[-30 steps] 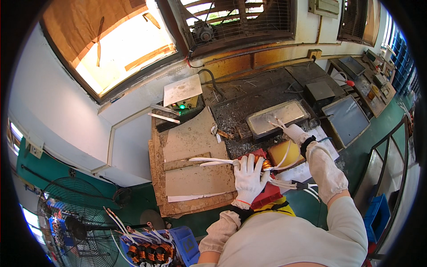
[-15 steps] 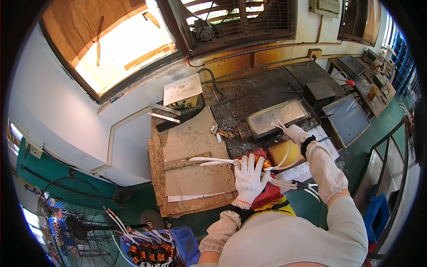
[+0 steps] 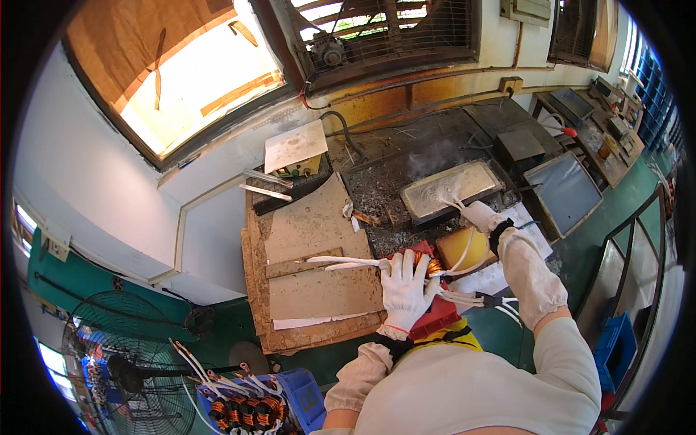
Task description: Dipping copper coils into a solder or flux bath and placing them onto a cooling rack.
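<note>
My right hand [image 3: 481,217], in a white glove, is closed round white lead wires [image 3: 454,204]. Their tips reach down to the surface of a rectangular metal pot [image 3: 426,210], and faint smoke hangs over it. A copper-wound coil [image 3: 435,267] lies under my gloved left hand [image 3: 406,288], whose fingers press over it and hold it; much of the coil is hidden. White leads [image 3: 348,260] run left from it, and more sleeved leads [image 3: 471,298] stick out to the right. Beneath the coil is a red support [image 3: 436,319].
A yellow block [image 3: 467,249] sits beside the pot. Cardboard [image 3: 304,232] covers the bench's left part, near a control box [image 3: 296,147]. A grey-filled tray [image 3: 564,194] stands at right. Lower left are a blue crate [image 3: 303,395] of coils and a fan [image 3: 123,373].
The tips of the leads in my right hand have lowered slightly to the pot's surface. Smoke now rises over the pot. My left hand stays on the coil.
</note>
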{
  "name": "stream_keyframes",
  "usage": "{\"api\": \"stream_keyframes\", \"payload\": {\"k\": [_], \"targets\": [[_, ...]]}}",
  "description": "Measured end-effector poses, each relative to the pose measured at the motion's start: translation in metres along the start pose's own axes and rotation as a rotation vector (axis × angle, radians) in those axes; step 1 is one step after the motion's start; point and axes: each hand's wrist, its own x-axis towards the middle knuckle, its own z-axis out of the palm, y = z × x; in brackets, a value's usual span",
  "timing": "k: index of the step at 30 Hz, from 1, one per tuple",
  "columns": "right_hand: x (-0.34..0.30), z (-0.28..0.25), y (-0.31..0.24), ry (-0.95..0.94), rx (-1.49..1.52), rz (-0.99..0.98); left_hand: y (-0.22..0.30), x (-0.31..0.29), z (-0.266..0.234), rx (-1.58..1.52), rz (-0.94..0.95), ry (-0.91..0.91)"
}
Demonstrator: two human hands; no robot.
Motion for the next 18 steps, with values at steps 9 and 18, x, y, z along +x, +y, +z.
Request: {"api": "stream_keyframes", "payload": {"k": [9, 18], "targets": [[-0.010, -0.003, -0.010, 0.009, 0.136, 0.133, 0.000, 0.000, 0.003, 0.019, -0.001, 0.007], [-0.009, -0.001, -0.009, 0.020, 0.176, 0.119, -0.001, 0.000, 0.003, 0.016, 0.003, 0.014]]}}
